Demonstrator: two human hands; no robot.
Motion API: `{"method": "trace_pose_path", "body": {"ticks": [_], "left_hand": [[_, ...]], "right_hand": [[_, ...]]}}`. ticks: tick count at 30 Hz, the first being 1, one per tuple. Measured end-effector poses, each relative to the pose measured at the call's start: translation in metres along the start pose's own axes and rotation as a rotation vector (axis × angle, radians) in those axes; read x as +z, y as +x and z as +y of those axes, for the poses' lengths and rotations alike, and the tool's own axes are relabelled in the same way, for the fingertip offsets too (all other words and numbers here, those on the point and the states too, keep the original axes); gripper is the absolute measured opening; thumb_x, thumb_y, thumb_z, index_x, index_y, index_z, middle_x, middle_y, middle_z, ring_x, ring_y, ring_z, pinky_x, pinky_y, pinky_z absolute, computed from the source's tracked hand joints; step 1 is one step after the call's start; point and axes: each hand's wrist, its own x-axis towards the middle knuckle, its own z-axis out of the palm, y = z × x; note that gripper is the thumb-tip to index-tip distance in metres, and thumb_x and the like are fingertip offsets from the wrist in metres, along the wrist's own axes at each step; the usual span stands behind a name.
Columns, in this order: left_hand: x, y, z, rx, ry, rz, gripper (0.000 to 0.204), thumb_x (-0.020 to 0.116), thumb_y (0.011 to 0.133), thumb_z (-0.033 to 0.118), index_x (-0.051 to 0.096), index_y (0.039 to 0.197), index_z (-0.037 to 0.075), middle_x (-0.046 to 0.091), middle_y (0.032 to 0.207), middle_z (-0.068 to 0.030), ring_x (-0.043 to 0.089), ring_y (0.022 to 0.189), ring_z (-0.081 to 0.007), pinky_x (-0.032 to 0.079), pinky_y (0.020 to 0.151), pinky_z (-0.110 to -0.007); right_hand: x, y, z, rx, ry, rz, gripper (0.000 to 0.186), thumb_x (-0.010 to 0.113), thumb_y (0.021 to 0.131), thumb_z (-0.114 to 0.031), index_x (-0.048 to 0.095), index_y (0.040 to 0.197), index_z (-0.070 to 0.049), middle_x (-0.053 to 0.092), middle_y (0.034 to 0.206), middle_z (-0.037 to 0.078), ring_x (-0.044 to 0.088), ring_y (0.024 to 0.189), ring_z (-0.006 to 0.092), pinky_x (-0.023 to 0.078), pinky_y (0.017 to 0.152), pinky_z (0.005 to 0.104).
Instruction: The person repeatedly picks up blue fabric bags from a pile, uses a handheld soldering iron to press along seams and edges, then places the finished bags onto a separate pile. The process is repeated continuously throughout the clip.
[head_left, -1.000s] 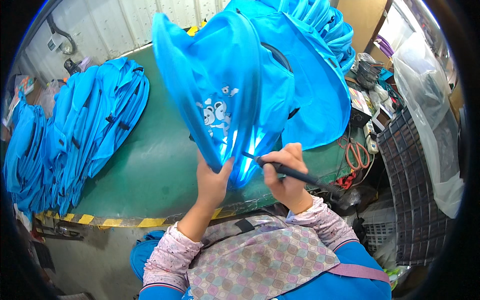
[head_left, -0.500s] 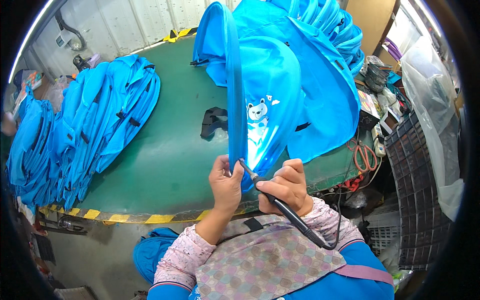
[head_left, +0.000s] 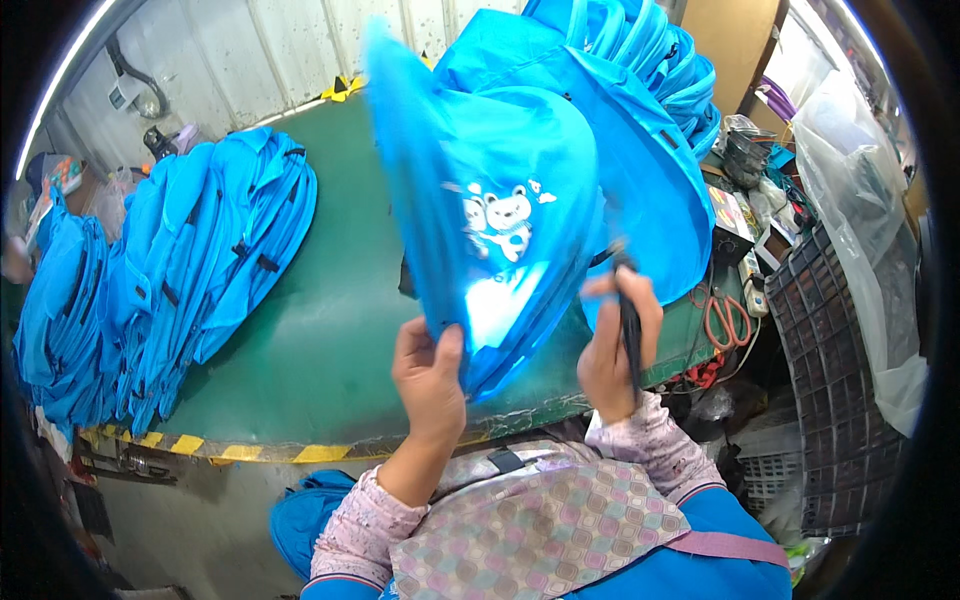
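My left hand [head_left: 430,375] pinches the near lower edge of a blue fabric piece [head_left: 550,130], thumb on the edge and fingers behind. White cartoon bears are printed on the cloth, which stands up in a curved shape; its left rim is smeared by motion. A bright patch of light falls below the bears. In my right hand [head_left: 610,350], to the right of that piece, is a soldering iron [head_left: 630,335] with a black handle. The iron points upward, apart from the cloth, and its tip is blurred. Part of a dark scrap shows behind the piece's left side.
Folded blue fabric pieces [head_left: 215,250] lie at the left of the green table [head_left: 290,385]; more blue cloth [head_left: 665,220] is piled at the back right. Orange-handled scissors [head_left: 727,318] lie at the right edge, near a small black control box [head_left: 728,243]. A striped edge [head_left: 240,452] borders the table.
My right hand has drawn the soldering iron away from the fabric edge, up and to the right, and turned it upright. My left hand has shifted slightly left; the fabric has swung left, showing more print.
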Motion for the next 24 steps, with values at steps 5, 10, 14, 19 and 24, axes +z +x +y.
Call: {"method": "trace_pose_path", "body": {"ticks": [5,10,14,19,24], "left_hand": [[0.015,0.009,0.042,0.134,0.154,-0.132,0.057,0.074,0.089,0.017,0.042,0.132,0.0,0.056,0.126,-0.0156,0.062,0.107,-0.0244,0.05,0.096,-0.037],[0.044,0.034,0.038,0.441,1.175,-0.447,0.089,0.074,0.078,0.003,0.02,0.148,-0.006,0.053,0.125,-0.0345,0.064,0.1,-0.048,0.054,0.08,-0.045],[0.087,0.131,0.028,0.96,1.037,-0.227,0.066,0.059,0.082,0.0,0.036,0.143,-0.002,0.055,0.127,-0.0285,0.064,0.101,-0.0461,0.055,0.079,-0.047],[0.182,0.285,0.021,1.046,1.07,-0.489,0.06,0.057,0.083,0.009,0.042,0.14,-0.002,0.053,0.132,-0.0305,0.056,0.117,-0.0463,0.048,0.098,-0.046],[0.308,0.371,-0.05,0.991,0.927,-0.593,0.045,0.066,0.089,0.024,0.055,0.127,0.003,0.063,0.118,-0.0262,0.063,0.104,-0.0423,0.052,0.088,-0.047]], "right_hand": [[0.034,0.033,0.073,0.306,-0.101,0.178,0.048,0.056,0.1,-0.014,0.036,0.141,0.0,0.045,0.137,0.019,0.047,0.123,0.0301,0.036,0.105,0.0401],[0.1,0.089,0.041,-0.154,0.358,0.083,0.067,0.066,0.096,-0.028,0.028,0.145,-0.003,0.038,0.148,0.021,0.04,0.135,0.0315,0.037,0.104,0.0379],[0.1,0.126,0.053,-0.199,0.486,0.015,0.073,0.064,0.096,-0.034,0.018,0.147,-0.009,0.028,0.154,0.027,0.063,0.112,0.0374,0.059,0.083,0.038],[0.04,0.103,0.099,-0.156,0.28,0.179,0.062,0.051,0.102,-0.038,0.018,0.145,-0.008,0.037,0.143,0.037,0.068,0.1,0.0372,0.061,0.076,0.0367],[-0.007,0.051,0.14,0.079,0.128,0.091,0.055,0.047,0.104,-0.035,0.019,0.145,-0.01,0.048,0.132,0.035,0.068,0.097,0.0325,0.057,0.081,0.0363]]}}
